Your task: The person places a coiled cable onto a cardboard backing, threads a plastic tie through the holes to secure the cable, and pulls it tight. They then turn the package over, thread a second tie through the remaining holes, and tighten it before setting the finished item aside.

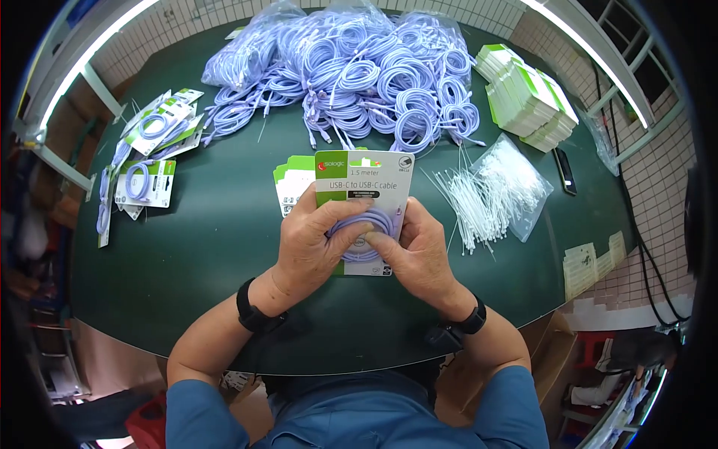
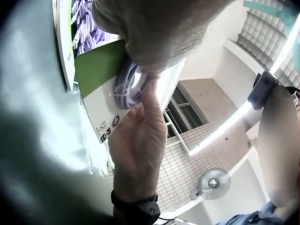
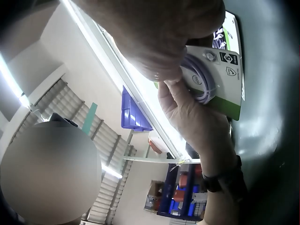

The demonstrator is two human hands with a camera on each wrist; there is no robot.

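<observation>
A green and white card (image 1: 385, 183) printed "USB-C to USB-C cable" is held upright over the table, with a coiled lilac cable (image 1: 364, 251) against its front. The left hand (image 1: 310, 236) grips the card's left side, its thumb on the coil. On the other side the right hand (image 1: 419, 251) pinches the card's edge, thumb pressing the coil near its middle. Both wrist views show the coil (image 2: 123, 89) (image 3: 206, 82) lying flat on the card. Fingers behind the card are hidden. More cards (image 1: 293, 183) lie behind it.
Bagged and loose lilac cable coils (image 1: 359, 75) cover the back of the table (image 1: 187, 277). Cards with cables (image 1: 153, 183) lie at left. White ties (image 1: 479, 198) spill from a plastic bag at right, near stacked cards (image 1: 527, 97) and a dark phone-like object (image 1: 565, 172).
</observation>
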